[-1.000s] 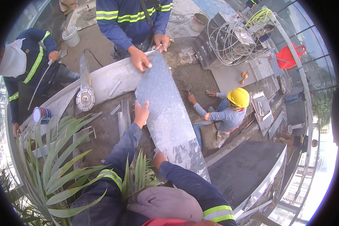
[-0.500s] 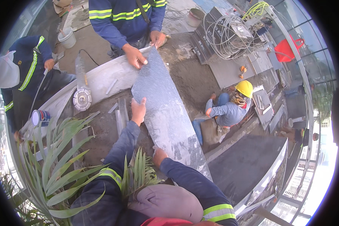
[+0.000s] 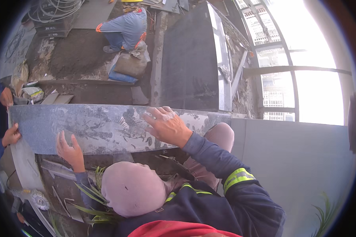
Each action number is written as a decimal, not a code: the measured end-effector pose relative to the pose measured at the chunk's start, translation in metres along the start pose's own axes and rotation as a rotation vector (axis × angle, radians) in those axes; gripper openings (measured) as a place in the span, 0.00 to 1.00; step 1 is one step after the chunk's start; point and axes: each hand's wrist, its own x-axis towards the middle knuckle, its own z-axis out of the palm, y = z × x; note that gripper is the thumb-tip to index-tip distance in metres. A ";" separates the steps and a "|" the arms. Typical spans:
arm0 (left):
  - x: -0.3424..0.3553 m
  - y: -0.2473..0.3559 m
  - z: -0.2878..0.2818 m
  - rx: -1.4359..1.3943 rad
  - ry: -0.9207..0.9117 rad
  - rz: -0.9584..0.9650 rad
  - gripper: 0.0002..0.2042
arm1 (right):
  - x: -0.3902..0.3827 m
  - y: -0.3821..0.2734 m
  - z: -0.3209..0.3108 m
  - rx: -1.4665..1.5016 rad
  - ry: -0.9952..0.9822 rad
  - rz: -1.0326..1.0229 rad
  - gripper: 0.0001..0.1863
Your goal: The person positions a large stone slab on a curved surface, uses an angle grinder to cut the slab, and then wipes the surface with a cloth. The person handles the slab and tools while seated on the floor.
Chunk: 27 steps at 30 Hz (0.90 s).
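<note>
A long grey stone slab [image 3: 95,130] with pale dusty patches lies crosswise before me. My left hand [image 3: 72,152] is at its near edge towards the left end, with fingers spread over the surface and thumb apart. Farther right, my right hand [image 3: 168,125] rests on the slab's top, its dusty fingers apart and reaching towards the far edge. At the left end a co-worker's hand [image 3: 12,135] touches the slab's edge, and that person's other hand [image 3: 6,97] is by the far corner.
Beyond the slab, a person in a grey-blue shirt [image 3: 127,29] is low to the ground beside a filled sack [image 3: 130,65]. A large dark panel [image 3: 190,63] stands at centre back. An angle grinder [image 3: 39,200] lies at lower left. A smooth grey surface [image 3: 292,166] extends right. Plant leaves [image 3: 99,213] are beside my knee.
My view has turned right, so the slab now runs crosswise. My right hand has moved from the slab's edge onto its top. My left hand is now at the near edge.
</note>
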 end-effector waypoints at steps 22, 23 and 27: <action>0.070 0.296 -0.006 0.088 -0.440 0.441 0.35 | -0.484 0.245 0.189 0.779 0.661 1.292 0.30; 0.064 0.282 -0.018 -0.009 -0.349 0.256 0.35 | -0.468 0.244 0.180 0.736 0.648 1.221 0.30; -0.023 0.091 -0.100 0.082 -0.039 -0.312 0.36 | -0.395 0.235 0.168 0.656 0.541 0.934 0.29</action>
